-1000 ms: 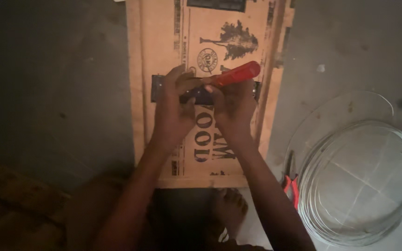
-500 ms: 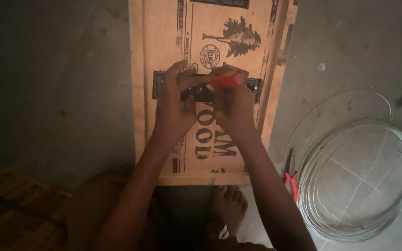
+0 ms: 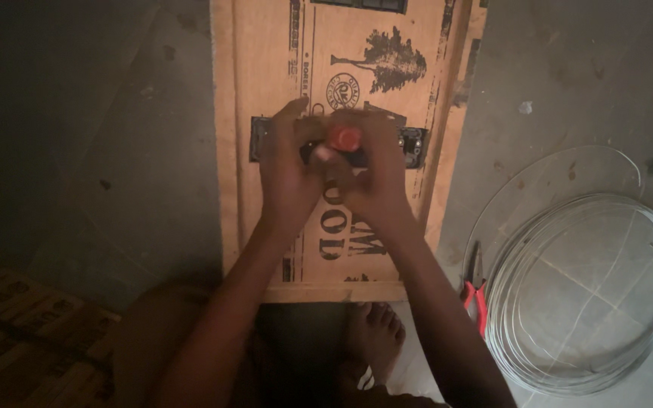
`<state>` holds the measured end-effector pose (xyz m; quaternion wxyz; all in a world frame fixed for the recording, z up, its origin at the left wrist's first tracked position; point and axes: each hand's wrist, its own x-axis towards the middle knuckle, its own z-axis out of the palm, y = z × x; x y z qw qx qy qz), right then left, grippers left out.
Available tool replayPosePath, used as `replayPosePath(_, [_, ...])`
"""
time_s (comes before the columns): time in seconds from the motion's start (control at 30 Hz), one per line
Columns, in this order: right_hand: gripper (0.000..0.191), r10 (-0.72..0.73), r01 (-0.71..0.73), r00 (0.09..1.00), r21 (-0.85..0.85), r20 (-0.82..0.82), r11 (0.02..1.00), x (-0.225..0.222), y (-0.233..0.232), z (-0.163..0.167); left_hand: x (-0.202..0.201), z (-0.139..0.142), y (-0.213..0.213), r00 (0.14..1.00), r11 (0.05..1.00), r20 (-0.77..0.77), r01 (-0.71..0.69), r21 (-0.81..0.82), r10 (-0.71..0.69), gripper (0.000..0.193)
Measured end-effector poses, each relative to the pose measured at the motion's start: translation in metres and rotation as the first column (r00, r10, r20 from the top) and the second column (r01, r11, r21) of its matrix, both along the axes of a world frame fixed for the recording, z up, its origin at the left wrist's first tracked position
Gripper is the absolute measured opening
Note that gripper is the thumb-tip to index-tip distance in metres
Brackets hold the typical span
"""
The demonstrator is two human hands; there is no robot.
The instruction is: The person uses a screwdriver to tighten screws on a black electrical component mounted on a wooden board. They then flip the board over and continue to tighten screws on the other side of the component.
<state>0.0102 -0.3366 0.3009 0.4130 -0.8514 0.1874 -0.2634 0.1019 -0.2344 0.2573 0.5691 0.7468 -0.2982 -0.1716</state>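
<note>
Both the left hand and right hand grip the red-handled screwdriver, seemingly upright on the dark fitting; keep it plumb.

The left hand and right hand cover the middle of the dark fitting; only its two ends show. The red-handled tool shows its handle end alone, its tip hidden between the hands. The plywood board is cut off at the far edge. The pliers lie partly under the wire coil. Fingers are blurred.
</note>
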Motion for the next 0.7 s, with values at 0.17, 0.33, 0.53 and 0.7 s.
replayPosePath(0.17, [0.049,-0.100,0.100,0.995,0.044,0.011,0.994,0.003,0.006,0.019,0.000,0.001,-0.001,0.993,1.000,0.119,0.000,-0.023,0.003,0.058])
replayPosePath(0.33, [0.063,-0.111,0.135,0.986,-0.201,0.125,0.970,0.000,0.006,0.038,0.003,0.003,-0.002,0.989,1.000,0.149,-0.006,0.027,0.002,0.047])
replayPosePath(0.53, [0.058,0.025,-0.024,1.000,-0.287,0.000,0.958,-0.005,0.001,0.065,0.004,0.008,-0.001,0.971,0.995,0.236,0.012,0.096,-0.034,0.034])
replayPosePath(0.7, [0.033,-0.113,0.114,0.993,-0.183,0.015,0.976,-0.001,0.003,0.088,0.005,0.013,0.002,0.971,0.997,0.239,0.010,0.079,-0.029,0.037])
